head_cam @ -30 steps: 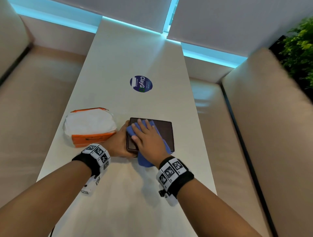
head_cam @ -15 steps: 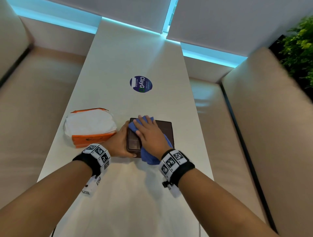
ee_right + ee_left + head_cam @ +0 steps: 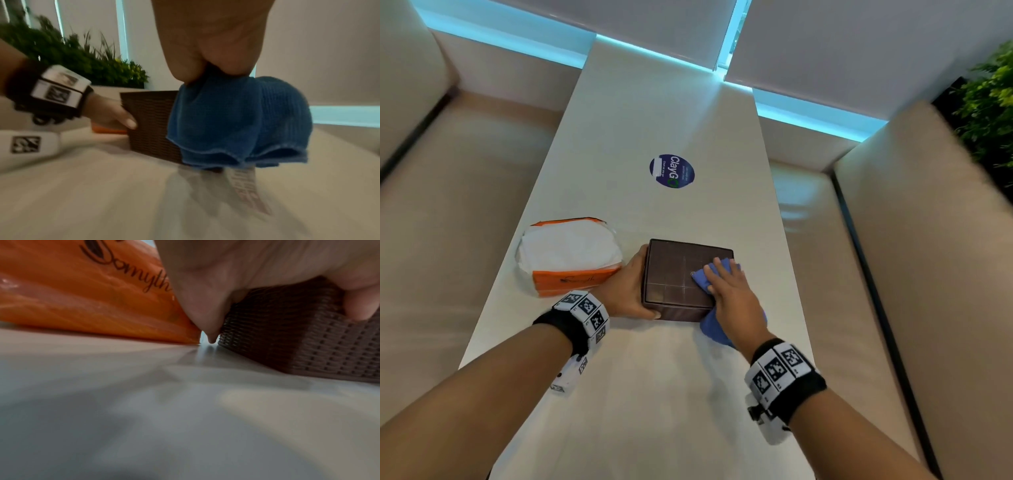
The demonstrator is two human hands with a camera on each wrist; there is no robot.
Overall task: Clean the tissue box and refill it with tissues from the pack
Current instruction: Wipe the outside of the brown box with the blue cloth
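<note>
A dark brown woven tissue box sits on the white table. My left hand grips its left side, thumb curled round the near corner. My right hand lies flat with straight fingers on a blue cloth, pressing it onto the right part of the box top. The cloth hangs over the box's near right edge. An orange and white tissue pack lies just left of the box, beside my left hand.
A round blue sticker is on the table beyond the box. Beige bench seats run along both sides of the table. Green plants stand at the far right. A white label dangles from the cloth.
My right hand has slid the blue cloth from the left part of the box top to the right part. My left hand has kept its hold on the box.
</note>
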